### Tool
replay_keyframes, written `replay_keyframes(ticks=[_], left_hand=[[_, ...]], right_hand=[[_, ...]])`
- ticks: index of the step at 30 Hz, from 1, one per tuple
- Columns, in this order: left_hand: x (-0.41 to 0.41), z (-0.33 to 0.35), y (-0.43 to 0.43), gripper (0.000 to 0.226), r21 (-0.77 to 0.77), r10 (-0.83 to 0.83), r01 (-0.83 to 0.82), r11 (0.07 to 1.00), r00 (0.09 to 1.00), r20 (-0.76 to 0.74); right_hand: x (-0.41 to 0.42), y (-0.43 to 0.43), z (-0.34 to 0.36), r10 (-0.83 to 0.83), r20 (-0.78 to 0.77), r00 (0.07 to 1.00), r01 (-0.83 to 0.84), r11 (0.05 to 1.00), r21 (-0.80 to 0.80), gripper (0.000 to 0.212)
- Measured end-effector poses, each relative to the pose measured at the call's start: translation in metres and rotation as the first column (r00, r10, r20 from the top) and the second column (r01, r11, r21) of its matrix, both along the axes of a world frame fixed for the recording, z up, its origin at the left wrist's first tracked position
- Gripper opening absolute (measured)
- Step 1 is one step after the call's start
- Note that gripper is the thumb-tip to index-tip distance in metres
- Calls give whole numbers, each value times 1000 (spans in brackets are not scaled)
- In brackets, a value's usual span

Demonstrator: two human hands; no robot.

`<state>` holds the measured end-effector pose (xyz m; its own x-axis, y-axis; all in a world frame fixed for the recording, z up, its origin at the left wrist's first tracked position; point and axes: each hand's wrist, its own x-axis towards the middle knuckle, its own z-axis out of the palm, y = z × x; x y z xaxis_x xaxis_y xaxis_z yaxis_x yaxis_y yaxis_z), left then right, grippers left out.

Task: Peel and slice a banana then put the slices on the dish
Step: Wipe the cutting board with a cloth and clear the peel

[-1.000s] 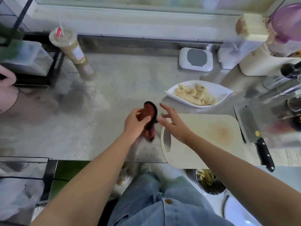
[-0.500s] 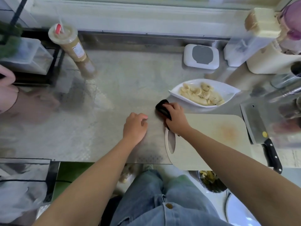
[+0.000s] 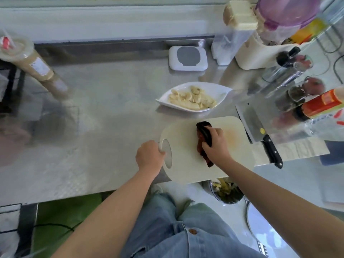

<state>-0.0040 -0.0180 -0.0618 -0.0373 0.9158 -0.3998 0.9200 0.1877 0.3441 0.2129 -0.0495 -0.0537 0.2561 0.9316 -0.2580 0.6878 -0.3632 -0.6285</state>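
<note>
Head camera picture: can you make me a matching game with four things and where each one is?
Things
1. banana slices
2. knife
3. cloth
4. cutting board

Places
A. under the right hand
B. held at its end by the left hand
C. in the white dish
D. on the counter, to the right of the cutting board

Pairs: 1-C, 2-D, 3-A, 4-B

Counter (image 3: 111, 127), near edge: board (image 3: 186, 164), dish (image 3: 221, 91), cleaver (image 3: 250, 121).
Dish (slices (image 3: 189, 99) in it) behind board; cleaver just right of board; cloth (image 3: 202, 130) on board.
</note>
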Motion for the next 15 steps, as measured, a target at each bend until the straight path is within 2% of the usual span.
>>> replay_keyframes(ticks=[3, 5, 7, 9, 11, 13, 15], left_hand=[[10, 3, -6, 15, -5, 51, -51, 999, 999, -16], [13, 7, -10, 23, 20, 105, -105, 994, 994, -15], [15, 11, -14, 31, 46, 190, -193, 980, 980, 58], [18, 15, -20, 28, -6, 311, -323, 946, 908, 280], [22, 17, -27, 21, -100, 429, -434, 895, 777, 460], [24, 13, -34, 26, -103, 444, -462, 881, 733, 516], [26, 10, -41, 34, -84, 443, -481, 873, 708, 550]], right_hand=[[4, -5, 5, -49, -21, 999, 49, 999, 22, 56], [4, -9, 13, -97, -72, 993, 105, 987, 120, 56], [0, -13, 20, -66, -85, 994, 85, 967, 242, 54], [-11, -19, 21, 49, -50, 998, -31, 950, 309, 52], [-29, -26, 16, 220, 6, 976, -211, 929, 303, 51], [-43, -33, 11, 368, 111, 923, -385, 886, 258, 50], [-42, -36, 9, 425, 204, 882, -464, 857, 222, 46]])
